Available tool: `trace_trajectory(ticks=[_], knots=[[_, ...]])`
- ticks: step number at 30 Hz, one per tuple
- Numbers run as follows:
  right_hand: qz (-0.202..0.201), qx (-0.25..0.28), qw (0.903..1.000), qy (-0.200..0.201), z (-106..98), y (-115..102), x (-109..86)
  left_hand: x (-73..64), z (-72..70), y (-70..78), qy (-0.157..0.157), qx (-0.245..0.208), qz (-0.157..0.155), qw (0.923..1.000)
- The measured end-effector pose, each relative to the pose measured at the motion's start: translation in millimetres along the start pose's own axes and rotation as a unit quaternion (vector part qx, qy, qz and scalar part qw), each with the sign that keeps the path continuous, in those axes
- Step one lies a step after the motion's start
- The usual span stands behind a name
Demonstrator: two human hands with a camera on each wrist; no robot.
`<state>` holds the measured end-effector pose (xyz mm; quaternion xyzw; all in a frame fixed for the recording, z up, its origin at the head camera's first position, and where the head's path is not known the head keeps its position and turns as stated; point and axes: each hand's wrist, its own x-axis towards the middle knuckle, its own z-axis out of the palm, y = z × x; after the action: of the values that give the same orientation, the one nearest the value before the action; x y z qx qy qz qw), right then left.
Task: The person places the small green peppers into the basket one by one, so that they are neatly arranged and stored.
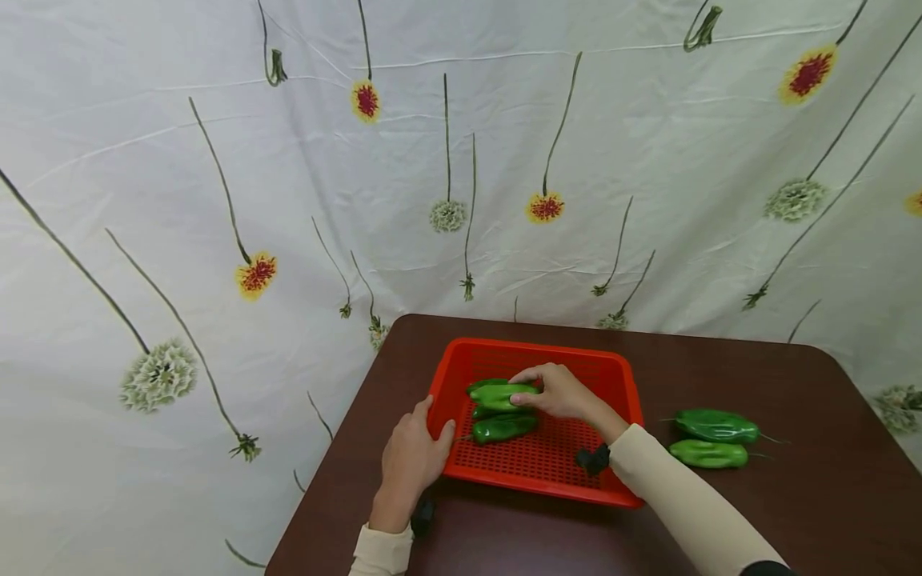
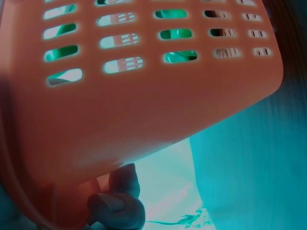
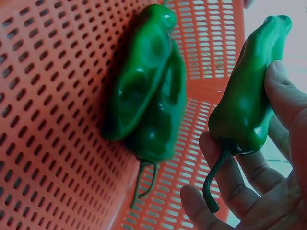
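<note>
A red plastic basket (image 1: 533,482) with slotted walls sits on the table. At its left rim my left hand (image 1: 412,454) grips the edge; in the left wrist view its fingertips (image 2: 117,208) curl by the rim, beside the basket wall (image 2: 168,105). Inside the basket, my right hand (image 1: 563,392) holds a light green pepper (image 1: 495,395) between thumb and fingers. The right wrist view shows this held pepper (image 3: 247,98) with its stem hanging over the fingers. Darker green peppers (image 1: 504,428) lie on the basket floor, two of them side by side in the right wrist view.
To the right of the basket, a dark green pepper (image 1: 716,426) and a lighter green pepper (image 1: 709,454) lie on the dark brown table (image 1: 807,400). A white cloth (image 1: 504,264) with a flower print hangs behind the table.
</note>
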<state>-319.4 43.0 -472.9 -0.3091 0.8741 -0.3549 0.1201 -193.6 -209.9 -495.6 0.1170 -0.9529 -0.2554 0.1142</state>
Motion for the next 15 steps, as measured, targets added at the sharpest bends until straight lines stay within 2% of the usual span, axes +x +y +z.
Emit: trace_trajectory(ticks=[4, 10, 15], knots=[[-0.008, -0.024, 0.9997, -0.005, 8.1, 2.2, 0.6, -0.5, 0.4, -0.3, 0.003, -0.002, 0.003, 1.0], [-0.007, -0.024, 0.9994, -0.024, 19.8, 5.8, -1.1, -1.0, 0.3, -1.0, 0.006, -0.002, 0.005, 1.0], [-0.034, -0.03, 0.9982, -0.04, 28.1, 10.0, -2.1, -0.5, -0.1, -1.2, 0.004, -0.002, 0.004, 1.0]])
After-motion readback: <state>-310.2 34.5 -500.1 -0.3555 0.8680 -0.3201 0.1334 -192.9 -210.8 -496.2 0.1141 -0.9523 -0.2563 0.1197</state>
